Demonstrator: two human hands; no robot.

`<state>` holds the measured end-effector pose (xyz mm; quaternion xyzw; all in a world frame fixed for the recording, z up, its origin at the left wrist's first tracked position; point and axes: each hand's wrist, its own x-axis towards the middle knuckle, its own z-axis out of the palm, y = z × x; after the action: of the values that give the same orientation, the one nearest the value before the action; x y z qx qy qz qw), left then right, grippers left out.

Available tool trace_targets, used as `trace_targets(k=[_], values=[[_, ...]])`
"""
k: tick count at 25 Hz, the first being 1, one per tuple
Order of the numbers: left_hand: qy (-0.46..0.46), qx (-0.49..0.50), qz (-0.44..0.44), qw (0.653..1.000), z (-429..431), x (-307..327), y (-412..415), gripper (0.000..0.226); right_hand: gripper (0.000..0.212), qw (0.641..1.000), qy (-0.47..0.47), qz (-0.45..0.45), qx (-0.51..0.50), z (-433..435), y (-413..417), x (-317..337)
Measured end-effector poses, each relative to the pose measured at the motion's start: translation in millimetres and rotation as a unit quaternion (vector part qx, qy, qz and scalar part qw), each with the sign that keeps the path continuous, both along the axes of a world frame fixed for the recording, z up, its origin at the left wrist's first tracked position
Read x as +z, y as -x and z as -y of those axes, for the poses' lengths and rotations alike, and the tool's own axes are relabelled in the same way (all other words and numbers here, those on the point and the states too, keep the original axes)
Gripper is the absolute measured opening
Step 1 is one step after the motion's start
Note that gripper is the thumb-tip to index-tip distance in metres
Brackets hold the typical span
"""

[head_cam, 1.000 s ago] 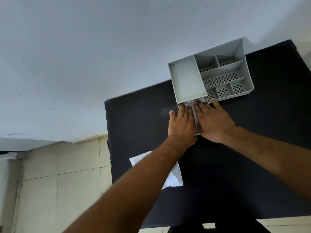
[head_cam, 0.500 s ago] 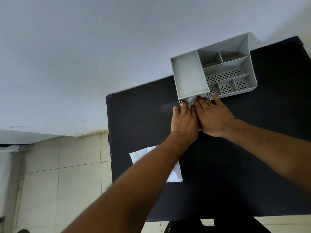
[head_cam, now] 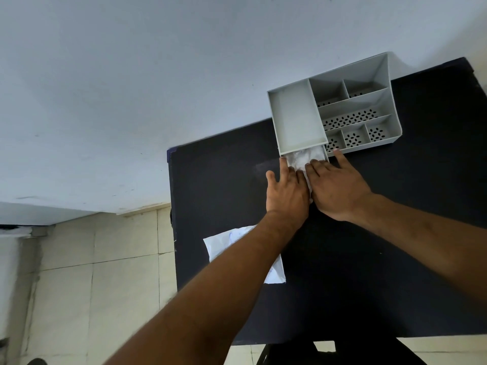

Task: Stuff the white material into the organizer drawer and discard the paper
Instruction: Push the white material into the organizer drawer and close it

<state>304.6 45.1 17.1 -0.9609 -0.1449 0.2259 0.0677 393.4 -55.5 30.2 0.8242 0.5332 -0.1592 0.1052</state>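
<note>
A grey plastic organizer (head_cam: 297, 119) with several compartments stands at the back of a black table (head_cam: 369, 272), against the wall. Its drawer is pulled out toward me at the left front, and white material (head_cam: 303, 158) lies in it. My left hand (head_cam: 286, 192) and my right hand (head_cam: 337, 185) lie side by side, palms down and fingers spread, pressing on the white material and covering the drawer's near part. A white sheet of paper (head_cam: 224, 241) lies at the table's left edge, partly hidden under my left forearm.
A pale wall (head_cam: 131, 88) rises behind the table. Beige floor tiles (head_cam: 92, 285) show to the left, below the table's left edge. A dark chair or stand (head_cam: 324, 355) is at the bottom under the table's near edge.
Both hands have stayed pressed flat on the white material at the drawer. More of the white material shows at the drawer's mouth, in front of my fingertips.
</note>
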Motion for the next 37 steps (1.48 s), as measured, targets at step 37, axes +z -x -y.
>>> trace_targets(k=[37], values=[[0.011, 0.002, 0.046, 0.999, 2.2, 4.0, -1.4, 0.046, 0.093, 0.995, 0.051, 0.055, -0.063, -7.5, 9.6, -5.5]])
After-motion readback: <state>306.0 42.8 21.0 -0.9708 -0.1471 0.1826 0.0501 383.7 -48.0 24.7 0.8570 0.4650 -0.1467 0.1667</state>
